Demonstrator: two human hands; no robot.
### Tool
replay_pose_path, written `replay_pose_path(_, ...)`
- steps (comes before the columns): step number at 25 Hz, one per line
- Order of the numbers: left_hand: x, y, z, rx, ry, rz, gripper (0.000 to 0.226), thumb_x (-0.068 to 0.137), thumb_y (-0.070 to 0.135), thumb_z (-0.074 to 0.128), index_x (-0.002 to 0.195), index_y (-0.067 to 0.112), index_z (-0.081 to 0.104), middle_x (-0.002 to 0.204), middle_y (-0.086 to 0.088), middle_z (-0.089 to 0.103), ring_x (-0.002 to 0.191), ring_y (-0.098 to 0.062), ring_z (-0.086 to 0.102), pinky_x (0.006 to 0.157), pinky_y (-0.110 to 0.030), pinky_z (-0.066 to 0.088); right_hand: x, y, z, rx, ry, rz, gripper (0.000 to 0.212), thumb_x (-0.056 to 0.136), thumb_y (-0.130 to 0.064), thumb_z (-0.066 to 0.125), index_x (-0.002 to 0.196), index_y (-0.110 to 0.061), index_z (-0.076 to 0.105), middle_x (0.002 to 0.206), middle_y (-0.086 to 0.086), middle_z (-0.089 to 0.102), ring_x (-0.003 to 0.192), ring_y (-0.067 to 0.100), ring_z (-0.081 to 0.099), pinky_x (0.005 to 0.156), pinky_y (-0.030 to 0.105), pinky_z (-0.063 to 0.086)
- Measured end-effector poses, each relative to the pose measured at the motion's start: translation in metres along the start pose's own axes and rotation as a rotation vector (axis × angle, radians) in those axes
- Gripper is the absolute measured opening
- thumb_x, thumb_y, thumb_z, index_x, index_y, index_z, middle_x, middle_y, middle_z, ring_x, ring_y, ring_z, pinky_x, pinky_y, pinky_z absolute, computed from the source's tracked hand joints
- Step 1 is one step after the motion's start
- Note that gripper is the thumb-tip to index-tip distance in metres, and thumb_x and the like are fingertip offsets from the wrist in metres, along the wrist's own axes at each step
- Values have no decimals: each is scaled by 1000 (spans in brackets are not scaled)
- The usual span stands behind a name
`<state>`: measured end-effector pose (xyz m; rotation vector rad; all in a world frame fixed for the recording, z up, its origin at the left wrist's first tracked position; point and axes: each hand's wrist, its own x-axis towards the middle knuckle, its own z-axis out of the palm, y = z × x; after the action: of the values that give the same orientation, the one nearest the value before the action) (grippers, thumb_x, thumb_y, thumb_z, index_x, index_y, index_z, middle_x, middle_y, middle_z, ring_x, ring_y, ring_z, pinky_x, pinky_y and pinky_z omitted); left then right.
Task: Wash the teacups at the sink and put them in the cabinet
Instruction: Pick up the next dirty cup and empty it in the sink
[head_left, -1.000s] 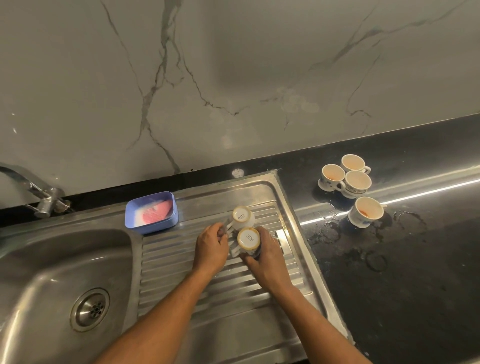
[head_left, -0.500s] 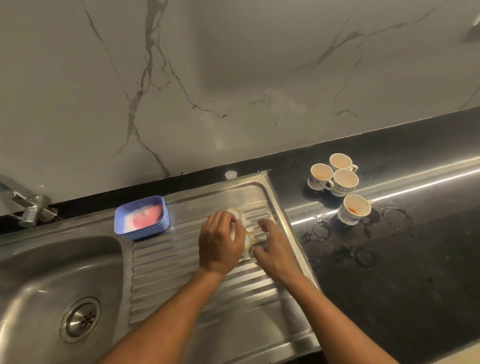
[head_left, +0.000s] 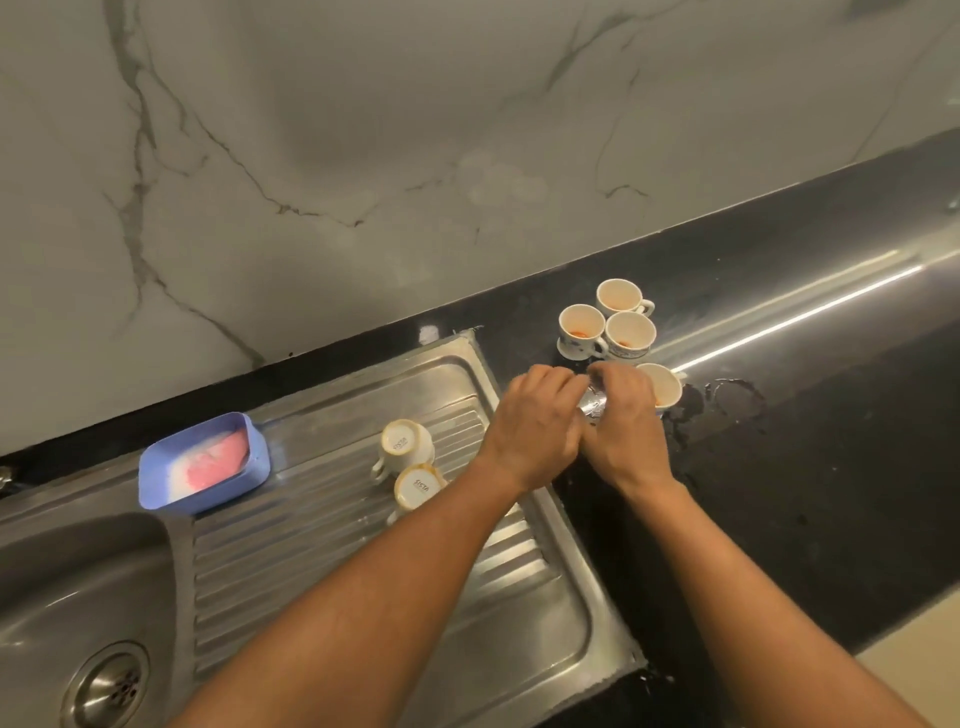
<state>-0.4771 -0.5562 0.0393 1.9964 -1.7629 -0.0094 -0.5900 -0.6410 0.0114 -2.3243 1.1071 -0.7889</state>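
Orange dregs (head_left: 577, 333) stain the four upright white teacups (head_left: 630, 332).

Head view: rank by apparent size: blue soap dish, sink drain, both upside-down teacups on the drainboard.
1. blue soap dish, clearly largest.
2. sink drain; it sits nearer the camera, so its lead over the cups is unsure.
3. Tie: farther upside-down teacup and nearer upside-down teacup look alike, not ranked.
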Motion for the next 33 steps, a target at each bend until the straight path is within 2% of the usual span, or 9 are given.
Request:
replay_pose_path(3, 20, 10, 20, -25, -99, -1, 41, 94, 17, 56, 135, 13, 55, 130, -6, 62, 121, -24, 54, 105, -41, 45, 13, 25, -16, -176, 93, 4, 47, 77, -23, 75, 117, -7, 56, 119, 11, 56, 117, 29, 49, 103, 44, 43)
replay_pose_path(7, 28, 19, 45, -22, -234, -32, 52, 89, 25, 58, 139, 14, 47, 137, -8, 54, 128, -25, 48, 112, -43, 37, 20, 61, -22, -291, -51, 171, 78, 75, -42, 78, 138, -9, 46, 140, 13, 46, 137, 35, 36, 114, 53, 33)
replay_pose_path(9, 27, 16, 53, 32, -273, -62, 47, 87, 32, 57, 131, 16, 50, 133, -6, 54, 125, -25, 48, 108, -44, 38, 19, 70, -22, -285, -130, 208, 87, 75, -45, 81, 145, -12, 41, 144, 11, 44, 139, 34, 33, 113, 51, 33)
replay_pose_path(13, 14, 0, 52, 93, -319, -86, 46, 88, 34, 55, 130, 16, 51, 133, -6, 54, 122, -26, 47, 106, -45, 36, 18, 66, -22, -174, -114, 274, 77, 77, -34, 84, 142, -15, 46, 137, 11, 54, 130, 33, 42, 101, 46, 43)
replay_pose_path(17, -12, -8, 28, 84, -277, -70, 37, 89, 31, 54, 123, 16, 55, 124, -5, 57, 116, -23, 50, 101, -43, 42, -2, 33, -19, -147, -120, 223, 73, 75, -34, 85, 137, -15, 51, 129, 10, 59, 124, 33, 45, 92, 45, 46)
replay_pose_path(20, -56, -11, 2, 53, -254, -121, 27, 91, 28, 52, 111, 11, 60, 111, -9, 63, 103, -28, 56, 85, -43, 48, -32, -2, -12, -118, -169, 172, 70, 74, -33, 84, 134, -16, 52, 125, 9, 59, 119, 31, 45, 89, 42, 45)
replay_pose_path(23, -121, -24, -22, 29, -223, -170, 21, 91, 28, 50, 90, 11, 62, 91, -11, 68, 86, -31, 61, 74, -43, 51, -75, -40, 3, -97, -202, 108, 65, 69, -36, 85, 125, -18, 57, 116, 5, 60, 109, 26, 45, 79, 33, 39)
replay_pose_path(27, -209, -46, -50, 41, -74, -112, 21, 84, 27, 50, 67, 16, 56, 65, -4, 62, 59, -24, 57, 50, -32, 46, -136, -95, 31, -71, -259, 70, 66, 70, -39, 84, 125, -20, 55, 115, 0, 58, 109, 21, 47, 80, 32, 42)
replay_pose_path(33, -320, -106, -102, 34, -76, -224, 26, 87, 35, 45, 72, 18, 58, 72, -3, 65, 66, -25, 60, 56, -34, 48, -207, -188, 84, -56, -269, 10, 70, 69, -42, 86, 128, -22, 55, 121, -1, 60, 112, 19, 49, 86, 31, 47)
